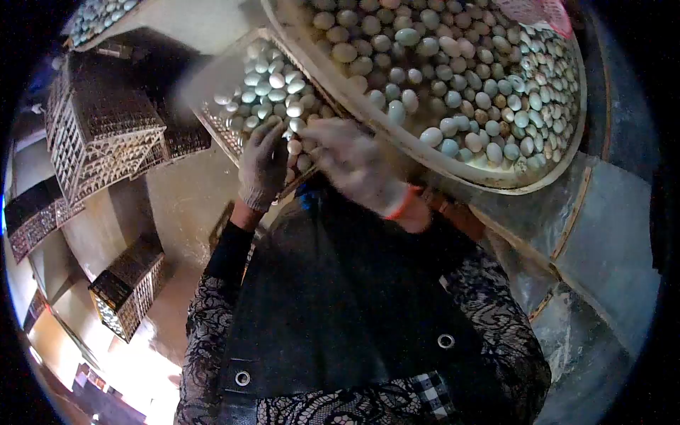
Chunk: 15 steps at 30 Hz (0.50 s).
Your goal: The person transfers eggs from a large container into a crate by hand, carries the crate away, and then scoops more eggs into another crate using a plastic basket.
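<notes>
A crate [214, 136] of pale white, blue-green and pinkish eggs [277, 80] is in front of me. My left hand [262, 159], in a grey knit glove, rests at its near side with fingers and thumb apart, touching or nearly touching the eggs. To its right, my right hand [354, 166] is blurred by motion between the crate and a large round tub [453, 170]. It wears a similar glove with an orange cuff; its fingers are too smeared to show whether they hold anything. Many more eggs [453, 78] lie in the tub, seemingly in murky liquid on the left.
A pink mesh basket [549, 13] sits at the tub's far edge. Stacked plastic crates [106, 134] stand on the floor at left, with another crate stack [131, 287] below. More eggs [103, 18] show at the upper left. A dark apron [340, 297] covers my front.
</notes>
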Available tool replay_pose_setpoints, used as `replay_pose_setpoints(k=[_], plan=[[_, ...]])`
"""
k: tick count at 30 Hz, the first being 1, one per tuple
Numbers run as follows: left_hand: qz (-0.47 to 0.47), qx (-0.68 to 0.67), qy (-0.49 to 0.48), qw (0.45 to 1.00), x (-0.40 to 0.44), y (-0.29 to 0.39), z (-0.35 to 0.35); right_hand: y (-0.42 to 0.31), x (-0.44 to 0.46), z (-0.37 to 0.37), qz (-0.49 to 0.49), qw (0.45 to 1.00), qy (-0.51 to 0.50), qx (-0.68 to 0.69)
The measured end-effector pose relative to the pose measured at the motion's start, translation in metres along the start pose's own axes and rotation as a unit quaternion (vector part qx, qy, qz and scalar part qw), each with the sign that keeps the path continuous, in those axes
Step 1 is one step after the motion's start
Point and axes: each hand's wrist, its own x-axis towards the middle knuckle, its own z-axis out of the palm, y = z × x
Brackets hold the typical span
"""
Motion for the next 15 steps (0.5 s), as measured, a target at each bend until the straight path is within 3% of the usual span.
replay_pose_setpoints(k=[2, 3, 4, 5, 7, 8, 9, 10, 11, 13, 14, 15], plan=[[0.058, -0.096, 0.064, 0.992, 0.045, 0.042, -0.004, 0.004, 0.000, -0.056, 0.034, 0.992, 0.059, -0.109], [0.090, -0.130, 0.086, 0.984, 0.068, 0.062, -0.002, -0.010, 0.006, -0.082, 0.136, 0.979, 0.109, -0.110], [0.078, -0.141, 0.040, 0.986, 0.090, 0.087, -0.001, 0.037, -0.007, -0.095, 0.176, 0.972, 0.147, -0.060], [-0.022, -0.172, -0.049, 0.984, 0.108, 0.100, 0.007, 0.075, -0.021, -0.115, 0.193, 0.970, 0.105, -0.101], [-0.027, -0.021, -0.175, 0.984, 0.148, 0.100, 0.033, 0.094, -0.028, -0.137, 0.207, 0.966, 0.068, -0.141], [-0.035, -0.049, -0.309, 0.949, 0.172, 0.084, 0.052, 0.092, -0.025, -0.142, 0.379, 0.916, 0.100, 0.081], [-0.028, -0.044, -0.307, 0.950, 0.186, 0.084, 0.062, 0.092, -0.021, -0.147, 0.517, 0.793, 0.120, 0.300], [-0.088, -0.047, -0.306, 0.947, 0.197, 0.085, 0.071, 0.124, -0.027, -0.145, 0.512, 0.794, 0.124, 0.303], [-0.148, -0.050, -0.300, 0.941, 0.207, 0.087, 0.080, 0.179, -0.043, -0.134, 0.371, 0.914, 0.059, 0.152], [-0.104, -0.143, -0.289, 0.941, 0.216, 0.045, 0.116, 0.196, -0.039, -0.128, 0.207, 0.978, -0.003, -0.008], [-0.015, -0.228, -0.289, 0.930, 0.224, 0.014, 0.139, 0.167, -0.015, -0.124, 0.333, 0.933, 0.045, 0.128], [0.036, -0.272, -0.292, 0.916, 0.228, -0.004, 0.151, 0.148, 0.005, -0.117, 0.444, 0.853, 0.089, 0.259]])
